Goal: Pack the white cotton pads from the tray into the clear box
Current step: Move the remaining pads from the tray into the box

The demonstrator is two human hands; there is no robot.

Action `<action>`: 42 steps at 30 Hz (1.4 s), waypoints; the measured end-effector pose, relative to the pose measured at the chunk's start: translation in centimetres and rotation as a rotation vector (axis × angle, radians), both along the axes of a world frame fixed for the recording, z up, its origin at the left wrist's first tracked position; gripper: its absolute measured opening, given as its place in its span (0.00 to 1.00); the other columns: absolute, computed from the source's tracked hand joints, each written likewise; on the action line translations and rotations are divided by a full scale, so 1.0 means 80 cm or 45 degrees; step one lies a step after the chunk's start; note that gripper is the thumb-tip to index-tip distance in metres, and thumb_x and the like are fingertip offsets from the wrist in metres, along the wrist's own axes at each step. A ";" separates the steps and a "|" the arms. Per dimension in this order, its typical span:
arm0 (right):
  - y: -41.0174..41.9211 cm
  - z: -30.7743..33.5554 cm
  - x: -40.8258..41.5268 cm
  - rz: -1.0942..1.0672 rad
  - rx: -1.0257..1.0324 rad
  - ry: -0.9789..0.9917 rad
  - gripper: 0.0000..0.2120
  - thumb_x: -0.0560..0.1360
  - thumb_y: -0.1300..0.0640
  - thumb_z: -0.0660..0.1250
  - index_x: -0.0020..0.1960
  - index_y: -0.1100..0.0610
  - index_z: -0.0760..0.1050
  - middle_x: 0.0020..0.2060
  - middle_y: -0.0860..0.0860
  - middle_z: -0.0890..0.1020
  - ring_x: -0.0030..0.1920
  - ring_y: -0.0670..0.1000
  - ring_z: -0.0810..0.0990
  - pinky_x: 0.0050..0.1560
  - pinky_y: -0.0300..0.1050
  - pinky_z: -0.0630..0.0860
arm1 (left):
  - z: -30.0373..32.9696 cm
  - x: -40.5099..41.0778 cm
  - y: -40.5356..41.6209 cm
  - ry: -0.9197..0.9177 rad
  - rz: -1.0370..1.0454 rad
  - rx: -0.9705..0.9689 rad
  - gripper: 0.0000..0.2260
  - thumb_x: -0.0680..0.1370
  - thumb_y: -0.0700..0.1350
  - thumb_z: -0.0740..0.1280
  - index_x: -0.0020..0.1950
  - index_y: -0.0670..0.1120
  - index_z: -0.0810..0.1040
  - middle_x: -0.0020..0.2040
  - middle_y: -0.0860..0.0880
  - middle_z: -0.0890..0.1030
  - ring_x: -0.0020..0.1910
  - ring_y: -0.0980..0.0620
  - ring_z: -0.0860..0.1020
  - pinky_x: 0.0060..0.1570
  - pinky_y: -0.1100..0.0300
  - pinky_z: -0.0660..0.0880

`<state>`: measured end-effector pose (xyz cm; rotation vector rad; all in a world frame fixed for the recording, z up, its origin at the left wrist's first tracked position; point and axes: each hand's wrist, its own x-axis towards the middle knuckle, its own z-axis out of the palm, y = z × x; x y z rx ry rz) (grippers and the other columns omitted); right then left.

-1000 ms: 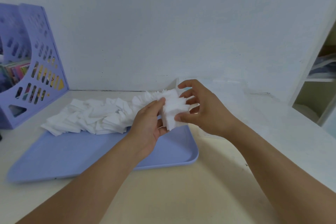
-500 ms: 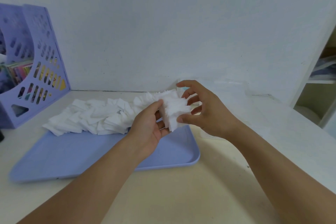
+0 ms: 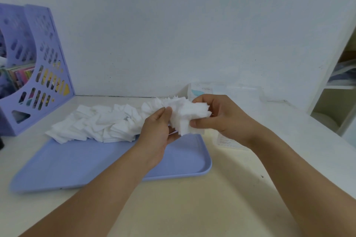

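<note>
A long heap of white cotton pads (image 3: 98, 123) lies along the far side of the pale blue tray (image 3: 81, 161). Above the tray's right end I hold a bunch of pads (image 3: 185, 115) between both hands. My left hand (image 3: 157, 131) presses the bunch from the left with thumb and fingers. My right hand (image 3: 221, 117) pinches its right side, fingers curled over the top. The clear box (image 3: 242, 92) stands behind my right hand by the wall, hard to make out, partly hidden.
A purple perforated file holder (image 3: 36, 71) with books stands at the far left. A white shelf unit (image 3: 339, 86) rises at the right edge. A printed clear sheet (image 3: 227, 141) lies on the desk right of the tray. The wall is close behind.
Both hands have kept hold of the bunch of pads and shifted it slightly; the right fingers have curled further over its top. The heap on the tray is unchanged.
</note>
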<state>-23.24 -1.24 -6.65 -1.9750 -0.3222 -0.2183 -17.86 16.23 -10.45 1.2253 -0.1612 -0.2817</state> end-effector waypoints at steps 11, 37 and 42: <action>0.002 -0.010 0.010 -0.089 0.112 0.124 0.17 0.76 0.68 0.72 0.62 0.56 0.78 0.49 0.51 0.86 0.51 0.52 0.85 0.51 0.48 0.80 | 0.002 -0.008 -0.006 -0.058 -0.109 -0.044 0.14 0.85 0.47 0.59 0.60 0.46 0.83 0.56 0.43 0.85 0.55 0.45 0.85 0.51 0.48 0.83; 0.036 -0.004 -0.002 -0.321 0.064 -0.165 0.33 0.76 0.32 0.62 0.77 0.43 0.65 0.70 0.41 0.73 0.69 0.38 0.71 0.69 0.39 0.69 | -0.005 -0.008 -0.011 -0.428 -0.138 0.270 0.25 0.68 0.53 0.81 0.61 0.50 0.78 0.53 0.51 0.86 0.51 0.53 0.85 0.45 0.63 0.79; 0.067 -0.026 0.001 -0.098 0.181 0.151 0.40 0.77 0.35 0.59 0.82 0.52 0.53 0.73 0.45 0.71 0.73 0.42 0.69 0.72 0.40 0.65 | 0.001 -0.012 -0.019 -0.095 -0.135 -0.205 0.16 0.80 0.48 0.68 0.66 0.45 0.73 0.47 0.52 0.87 0.48 0.57 0.85 0.46 0.62 0.79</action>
